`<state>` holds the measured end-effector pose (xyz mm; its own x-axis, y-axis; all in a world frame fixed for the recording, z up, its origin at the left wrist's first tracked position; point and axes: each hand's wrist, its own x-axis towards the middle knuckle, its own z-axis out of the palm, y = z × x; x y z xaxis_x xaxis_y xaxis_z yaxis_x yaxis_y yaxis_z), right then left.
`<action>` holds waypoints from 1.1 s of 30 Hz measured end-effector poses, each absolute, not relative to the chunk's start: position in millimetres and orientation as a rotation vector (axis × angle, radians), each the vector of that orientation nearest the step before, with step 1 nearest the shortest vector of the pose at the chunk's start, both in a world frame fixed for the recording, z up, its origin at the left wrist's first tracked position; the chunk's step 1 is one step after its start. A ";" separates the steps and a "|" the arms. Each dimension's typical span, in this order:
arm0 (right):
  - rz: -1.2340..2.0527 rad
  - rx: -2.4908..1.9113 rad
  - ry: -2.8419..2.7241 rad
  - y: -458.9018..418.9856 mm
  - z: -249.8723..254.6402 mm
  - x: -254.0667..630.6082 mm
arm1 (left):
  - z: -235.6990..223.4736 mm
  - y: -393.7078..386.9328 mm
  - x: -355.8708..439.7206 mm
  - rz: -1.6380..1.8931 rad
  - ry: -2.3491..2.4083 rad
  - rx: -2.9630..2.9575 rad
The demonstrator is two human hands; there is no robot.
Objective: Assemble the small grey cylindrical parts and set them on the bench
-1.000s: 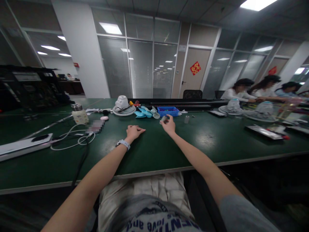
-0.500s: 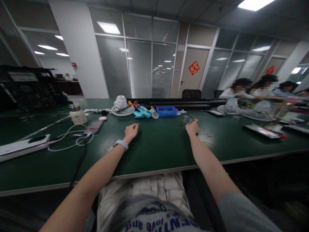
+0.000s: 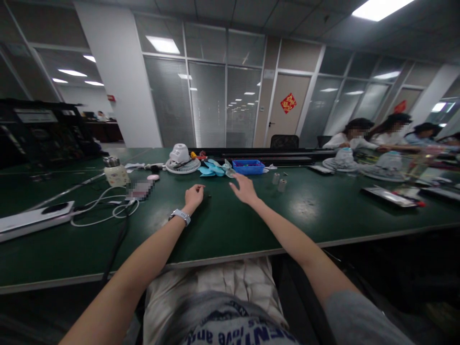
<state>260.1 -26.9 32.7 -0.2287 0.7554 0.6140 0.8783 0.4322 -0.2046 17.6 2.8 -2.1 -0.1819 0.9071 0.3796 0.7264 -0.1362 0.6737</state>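
Plainly, both bare forearms stretch over the green desk point(image 3: 223, 235). Light-blue fan blades point(image 3: 214, 168) lie just left of the blue plastic bin point(image 3: 248, 167). Nearer than the bin, the right hand point(image 3: 245, 189) is open, fingers spread and empty; farther left of it, the left hand point(image 3: 194, 195) is curled, and whether it grips anything I cannot tell. Two gray cylinders point(image 3: 282, 185) stand right of the bin; a second ago the right hand held one.
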 end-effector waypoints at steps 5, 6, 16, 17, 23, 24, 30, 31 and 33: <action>0.065 -1.196 -2.449 -33.2 12.2 197.6 | -1.6 0.6 18.6 1.229 1.894 1.869; 0.096 -1.213 -2.474 -30.9 9.6 193.2 | -1.5 0.1 19.0 1.230 1.890 1.870; 0.023 -1.186 -2.389 -20.5 9.2 196.5 | -0.8 -1.6 21.1 1.198 1.909 1.879; 0.024 -1.192 -2.366 -22.9 9.8 197.5 | -0.4 -1.8 21.1 1.196 1.907 1.877; -0.104 -1.309 -2.165 -25.1 28.5 229.1 | 1.3 -2.5 20.3 1.193 1.881 1.857; -0.168 -1.352 -2.095 -22.7 33.5 242.4 | 1.4 -2.5 20.2 1.189 1.878 1.855; -0.509 -1.759 -1.588 -9.8 50.0 348.2 | 1.9 -3.7 21.2 1.178 1.868 1.857; -0.536 -1.814 -1.499 -9.5 49.5 362.7 | 2.0 -4.0 21.4 1.179 1.868 1.858; -0.565 -1.887 -1.350 -10.0 46.6 383.8 | 2.3 -4.6 21.5 1.176 1.872 1.859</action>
<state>383.8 -10.0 46.6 0.3504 0.6107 0.7102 0.9344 -0.1761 -0.3096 21.5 -4.6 2.3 -0.1528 0.9228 0.3536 0.7187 -0.1418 0.6807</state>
